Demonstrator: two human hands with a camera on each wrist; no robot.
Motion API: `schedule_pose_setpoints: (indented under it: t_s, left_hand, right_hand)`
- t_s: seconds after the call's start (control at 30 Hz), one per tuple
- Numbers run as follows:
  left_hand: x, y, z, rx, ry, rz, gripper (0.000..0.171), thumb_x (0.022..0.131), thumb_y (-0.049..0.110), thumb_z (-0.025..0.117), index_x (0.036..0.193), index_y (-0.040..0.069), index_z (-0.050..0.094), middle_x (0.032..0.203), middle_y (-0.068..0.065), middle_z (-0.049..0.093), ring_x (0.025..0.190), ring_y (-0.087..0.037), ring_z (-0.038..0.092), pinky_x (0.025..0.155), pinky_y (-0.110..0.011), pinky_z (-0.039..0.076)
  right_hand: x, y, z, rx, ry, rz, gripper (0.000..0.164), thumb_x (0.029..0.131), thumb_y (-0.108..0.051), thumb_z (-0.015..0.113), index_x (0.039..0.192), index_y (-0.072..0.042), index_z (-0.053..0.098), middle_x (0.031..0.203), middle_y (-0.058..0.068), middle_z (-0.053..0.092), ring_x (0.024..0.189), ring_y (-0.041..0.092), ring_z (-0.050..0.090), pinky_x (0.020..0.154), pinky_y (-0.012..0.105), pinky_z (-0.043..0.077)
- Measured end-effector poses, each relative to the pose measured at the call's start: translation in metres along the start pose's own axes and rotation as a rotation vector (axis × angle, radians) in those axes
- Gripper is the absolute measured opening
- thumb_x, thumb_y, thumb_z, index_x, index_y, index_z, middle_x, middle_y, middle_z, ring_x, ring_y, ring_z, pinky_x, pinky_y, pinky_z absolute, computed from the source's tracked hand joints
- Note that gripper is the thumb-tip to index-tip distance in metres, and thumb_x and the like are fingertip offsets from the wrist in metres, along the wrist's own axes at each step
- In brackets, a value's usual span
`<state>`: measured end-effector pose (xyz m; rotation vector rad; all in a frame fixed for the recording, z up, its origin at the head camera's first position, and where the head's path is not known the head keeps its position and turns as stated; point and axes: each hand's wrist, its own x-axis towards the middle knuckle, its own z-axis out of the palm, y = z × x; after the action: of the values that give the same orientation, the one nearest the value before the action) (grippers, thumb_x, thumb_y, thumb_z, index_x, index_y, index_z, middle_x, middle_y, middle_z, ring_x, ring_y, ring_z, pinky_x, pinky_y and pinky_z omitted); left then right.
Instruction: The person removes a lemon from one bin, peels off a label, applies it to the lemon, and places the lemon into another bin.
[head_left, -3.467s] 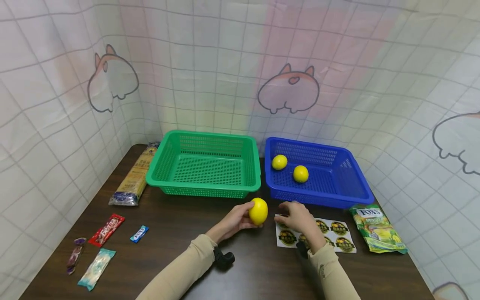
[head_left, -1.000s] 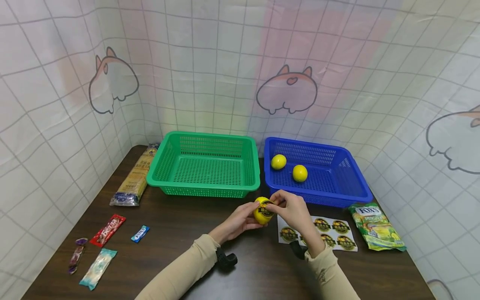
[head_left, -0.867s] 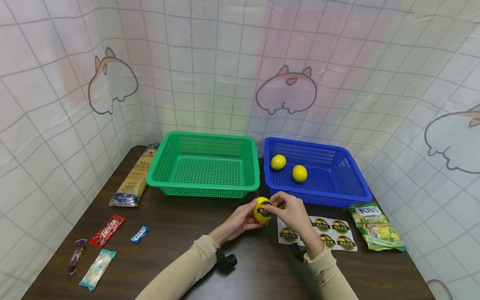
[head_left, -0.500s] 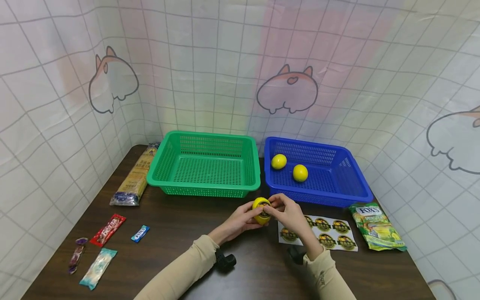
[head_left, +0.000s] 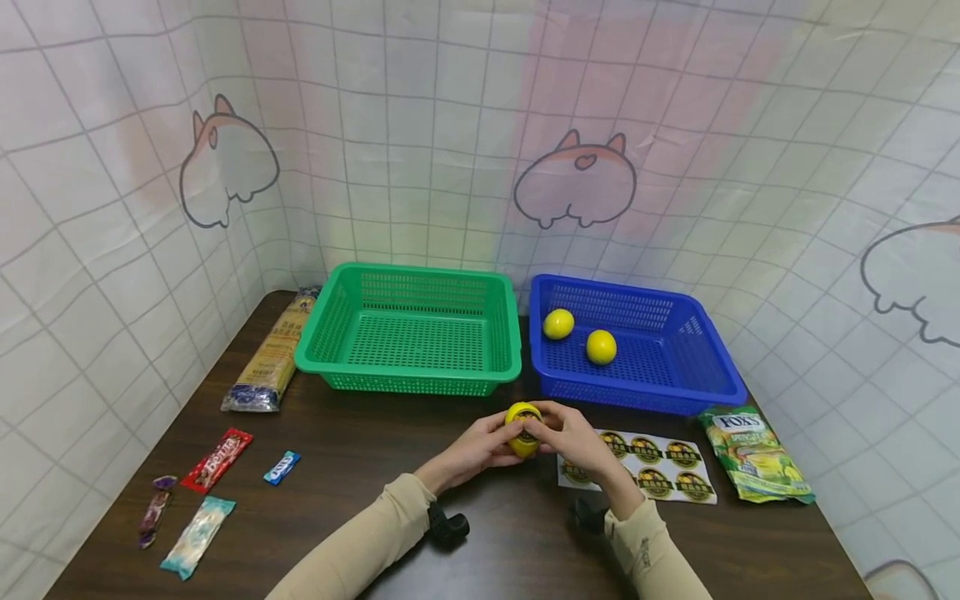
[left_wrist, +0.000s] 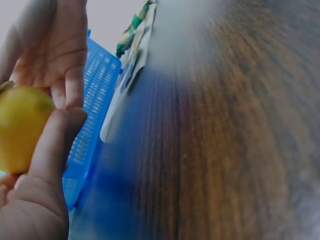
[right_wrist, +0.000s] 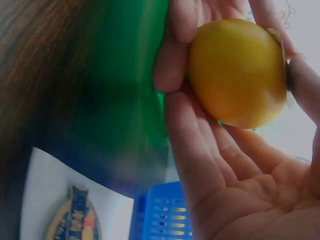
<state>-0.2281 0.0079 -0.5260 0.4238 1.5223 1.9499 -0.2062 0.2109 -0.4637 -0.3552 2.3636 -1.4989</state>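
Both hands hold a yellow lemon (head_left: 522,451) low over the table, in front of the gap between the baskets. My left hand (head_left: 471,455) grips its left side, thumb on the front. From the right, my right hand (head_left: 581,442) curls its fingers behind the fruit and presses its thumb on a round dark-and-gold sticker (head_left: 522,413) on the near face. One edge of that sticker lifts off the peel of the lemon (right_wrist: 235,75) in the right wrist view. Partly under the right forearm lies a white sticker sheet (head_left: 664,467) with several matching labels.
A green basket (head_left: 420,377) stands at the back; a blue basket (head_left: 645,400) beside it holds two lemons (head_left: 601,347). At right lies a green candy bag (head_left: 757,454). On the left are a noodle pack (head_left: 270,354), a red wrapped bar (head_left: 218,460) and several small sweets.
Earlier the left hand alone held the bare lemon while the right hovered at the sheet. The right hand then brought a sticker onto the lemon; now its thumb presses it and both hands sit slightly lower.
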Motion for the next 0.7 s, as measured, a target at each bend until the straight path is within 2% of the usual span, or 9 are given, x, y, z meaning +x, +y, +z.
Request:
schedule_pose_setpoints:
  t_s: [0.17, 0.37, 0.43, 0.6, 0.7]
  left_hand:
    - [-0.006, 0.003, -0.002, -0.064, -0.027, -0.025, 0.064, 0.102, 0.045, 0.051, 0.149, 0.003, 0.038, 0.139, -0.023, 0.055, 0.12, -0.026, 0.065, 0.101, -0.036, 0.056]
    - [-0.012, 0.009, -0.002, -0.107, -0.071, -0.027, 0.068, 0.102, 0.046, 0.051, 0.152, 0.004, 0.032, 0.14, -0.021, 0.054, 0.118, -0.023, 0.066, 0.099, -0.033, 0.056]
    - [-0.013, 0.01, -0.001, -0.115, -0.079, -0.034, 0.068, 0.102, 0.045, 0.05, 0.153, 0.005, 0.031, 0.14, -0.021, 0.053, 0.119, -0.022, 0.065, 0.1, -0.033, 0.056]
    - [-0.015, 0.011, 0.003, -0.124, -0.077, -0.04, 0.07, 0.1, 0.046, 0.052, 0.154, 0.006, 0.03, 0.141, -0.02, 0.052, 0.123, -0.025, 0.063, 0.102, -0.036, 0.055]
    - [-0.016, 0.01, 0.003, -0.106, -0.058, -0.024, 0.07, 0.1, 0.045, 0.054, 0.154, 0.006, 0.031, 0.141, -0.021, 0.052, 0.121, -0.024, 0.064, 0.103, -0.037, 0.055]
  right_hand:
    - [0.0, 0.004, -0.001, 0.101, -0.007, -0.028, 0.053, 0.1, -0.029, 0.059, 0.141, 0.003, 0.049, 0.129, 0.03, 0.063, 0.103, 0.012, 0.069, 0.087, 0.038, 0.062]
    - [-0.001, 0.004, -0.001, 0.183, 0.016, -0.076, 0.05, 0.097, -0.022, 0.065, 0.138, 0.004, 0.053, 0.125, 0.031, 0.064, 0.096, 0.005, 0.071, 0.086, 0.043, 0.062]
    - [-0.003, 0.005, -0.002, 0.2, 0.017, -0.079, 0.05, 0.096, -0.021, 0.066, 0.137, 0.004, 0.054, 0.121, 0.027, 0.068, 0.095, 0.006, 0.072, 0.085, 0.042, 0.062]
    - [-0.004, 0.011, -0.003, 0.251, -0.016, -0.094, 0.051, 0.097, -0.019, 0.066, 0.139, 0.006, 0.052, 0.109, 0.003, 0.075, 0.096, 0.006, 0.072, 0.083, 0.031, 0.063]
    - [-0.003, 0.012, -0.004, 0.242, -0.04, -0.099, 0.051, 0.098, -0.021, 0.064, 0.14, 0.004, 0.051, 0.113, 0.006, 0.073, 0.099, 0.005, 0.071, 0.086, 0.032, 0.062]
